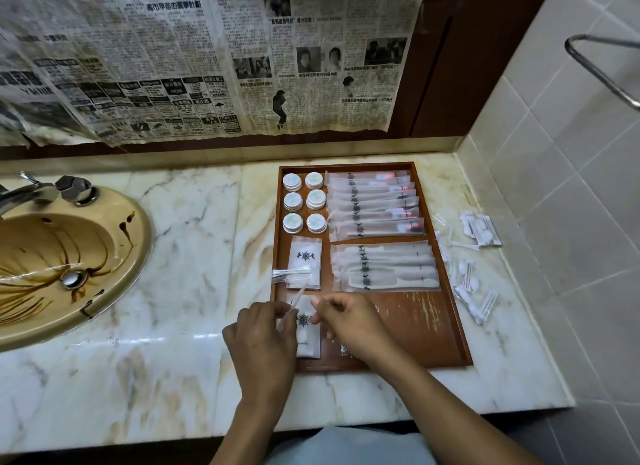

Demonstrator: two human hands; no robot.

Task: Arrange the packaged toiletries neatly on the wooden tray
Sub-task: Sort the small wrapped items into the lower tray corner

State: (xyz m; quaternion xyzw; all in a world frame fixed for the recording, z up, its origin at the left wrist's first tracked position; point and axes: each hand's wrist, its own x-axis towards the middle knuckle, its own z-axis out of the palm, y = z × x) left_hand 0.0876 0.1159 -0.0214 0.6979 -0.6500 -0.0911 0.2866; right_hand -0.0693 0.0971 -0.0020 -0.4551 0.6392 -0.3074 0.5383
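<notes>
1. Head view: the rectangular brown wooden tray point(420, 326) lies on the veined white marble counter point(173, 291), to the right of the stained tan basin point(62, 257).
2. Its far half is already filled. Six round white tins point(304, 201) stand in pairs at the left. Beside them is a fanned stack of long frosted toothbrush sachets point(375, 205), with a stack of frosted comb sachets point(382, 267) nearer to me.
3. My left hand point(263, 340) pinches a slim clear swab packet point(292, 305) between thumb and fingertips. It holds the packet tilted over the near-left corner of the tray.
4. My right hand point(351, 322) is curled, its fingertips at the edge of a small white emblem sachet point(306, 336) lying flat there. I cannot tell whether it grips the sachet or only steadies it.
5. Another clear swab packet point(291, 275) lies crosswise on a second white emblem sachet point(305, 258), just beyond my hands.
6. I judge the step in hand to be placing swab packets in the left column.
7. Next, this packet should go down square with the crosswise one. After that, the loose swab packets point(471, 267) scattered on the counter to the right of the tray need fetching. The bare near-right part of the tray has room for them.
</notes>
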